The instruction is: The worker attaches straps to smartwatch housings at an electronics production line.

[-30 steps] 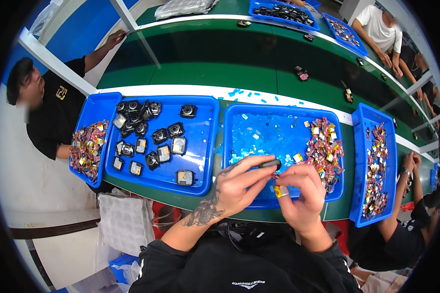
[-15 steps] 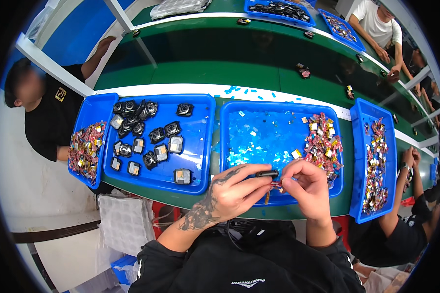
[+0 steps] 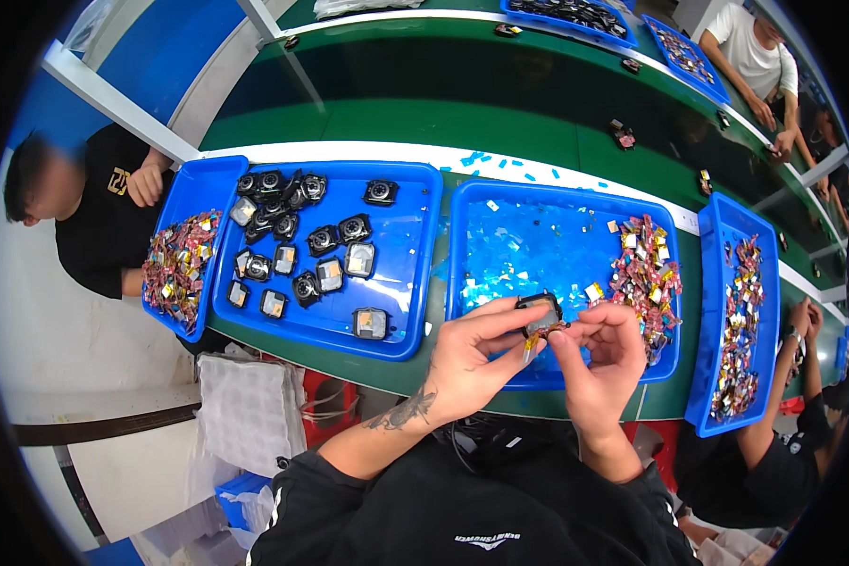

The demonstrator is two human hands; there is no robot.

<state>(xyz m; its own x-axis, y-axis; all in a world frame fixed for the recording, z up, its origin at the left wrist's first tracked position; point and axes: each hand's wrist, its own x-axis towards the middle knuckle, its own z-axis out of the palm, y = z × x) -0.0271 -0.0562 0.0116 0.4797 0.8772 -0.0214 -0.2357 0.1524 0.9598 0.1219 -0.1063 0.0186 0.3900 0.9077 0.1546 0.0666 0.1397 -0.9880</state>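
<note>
- Head view: the left hand (image 3: 476, 349) pinches a small black square module (image 3: 539, 314) between thumb and fingers, just above the near rim of the middle blue tray (image 3: 462, 255).
- The right hand (image 3: 606, 354), fingers narrow, holds a small gold-coloured part (image 3: 549, 332) touching the module.
- Left of this tray, another blue tray (image 3: 415, 283) has many black modules.
- At the middle tray's right end lies a heap of coloured parts (image 3: 643, 278).
</note>
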